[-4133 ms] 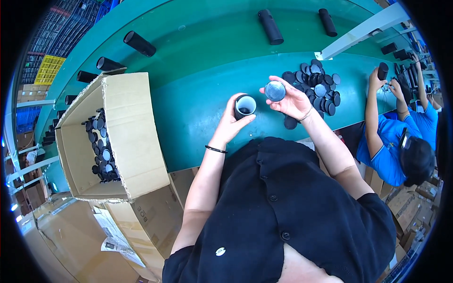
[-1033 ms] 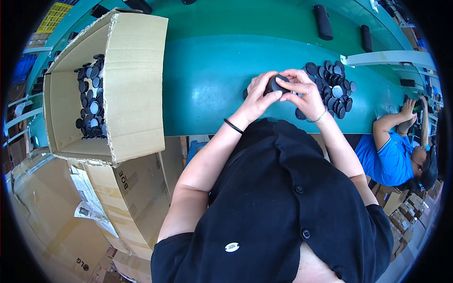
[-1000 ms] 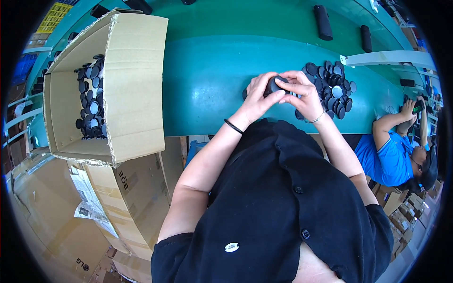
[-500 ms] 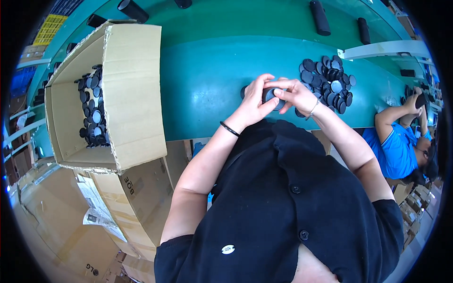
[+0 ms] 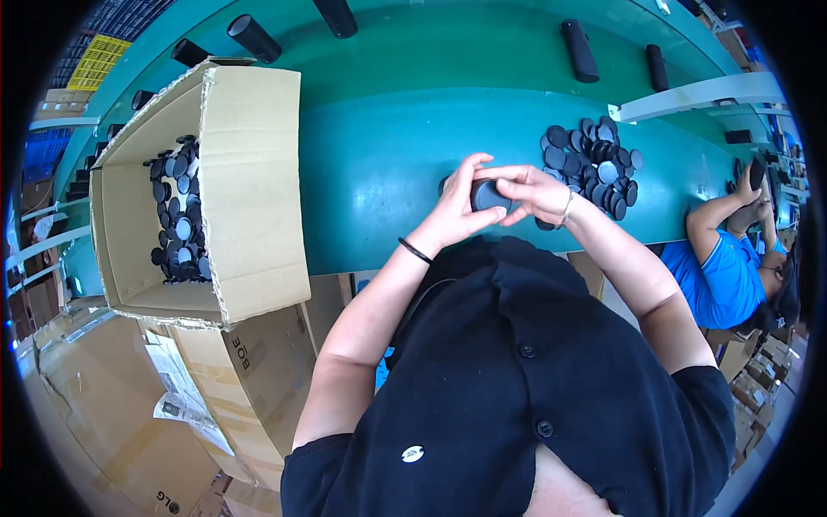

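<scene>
Both hands are holding a black cylinder (image 5: 490, 196) over the worktop (image 5: 370, 185), close to its near edge.
The left hand (image 5: 458, 208) is wrapping its grip round the cylinder's left side, and the right hand (image 5: 535, 196) is pinching it from the right with thumb and fingers. A wide stretch of worktop is lying between the left hand and the box (image 5: 257, 189); to the right, piled discs (image 5: 594, 168) are crowding the room, with the nearest lying close beside the right hand. The fingers are hiding the cylinder's length and underside. A dark thing (image 5: 443, 184) is peeking out behind the left hand, too covered to identify. The box's wall is partly hiding the discs inside, and the upper rim is cutting off a tube (image 5: 337, 17).
</scene>
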A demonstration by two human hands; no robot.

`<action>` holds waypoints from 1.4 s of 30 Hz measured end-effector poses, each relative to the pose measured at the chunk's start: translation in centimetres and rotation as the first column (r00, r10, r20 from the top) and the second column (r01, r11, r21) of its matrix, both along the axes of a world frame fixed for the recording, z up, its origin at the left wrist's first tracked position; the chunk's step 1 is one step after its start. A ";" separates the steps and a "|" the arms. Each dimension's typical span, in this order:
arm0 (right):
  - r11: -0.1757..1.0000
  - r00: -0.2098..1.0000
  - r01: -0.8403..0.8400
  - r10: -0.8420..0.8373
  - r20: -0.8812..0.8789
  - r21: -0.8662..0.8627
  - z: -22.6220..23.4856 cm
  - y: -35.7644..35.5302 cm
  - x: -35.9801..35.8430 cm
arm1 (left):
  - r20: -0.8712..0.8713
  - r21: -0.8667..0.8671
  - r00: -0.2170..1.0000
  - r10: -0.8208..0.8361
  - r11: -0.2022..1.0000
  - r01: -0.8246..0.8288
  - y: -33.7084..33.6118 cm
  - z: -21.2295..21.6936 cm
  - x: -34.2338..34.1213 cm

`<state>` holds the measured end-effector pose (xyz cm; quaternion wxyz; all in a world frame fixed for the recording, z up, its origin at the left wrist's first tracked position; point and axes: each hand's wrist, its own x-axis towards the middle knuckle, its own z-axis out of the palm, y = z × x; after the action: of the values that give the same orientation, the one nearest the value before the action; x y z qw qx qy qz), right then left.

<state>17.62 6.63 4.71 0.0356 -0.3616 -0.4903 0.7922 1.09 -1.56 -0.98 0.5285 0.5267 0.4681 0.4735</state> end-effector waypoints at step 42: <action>0.381 0.543 -0.620 -0.422 0.726 0.685 -5.5 12.5 9.7 | -0.123 0.045 0.956 0.267 0.964 -0.263 14.4 4.2 -9.5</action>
<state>27.27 19.14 -0.82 -0.0655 -0.5664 -0.8151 0.1028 -8.43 12.88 3.26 0.4216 0.4959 0.5608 0.5117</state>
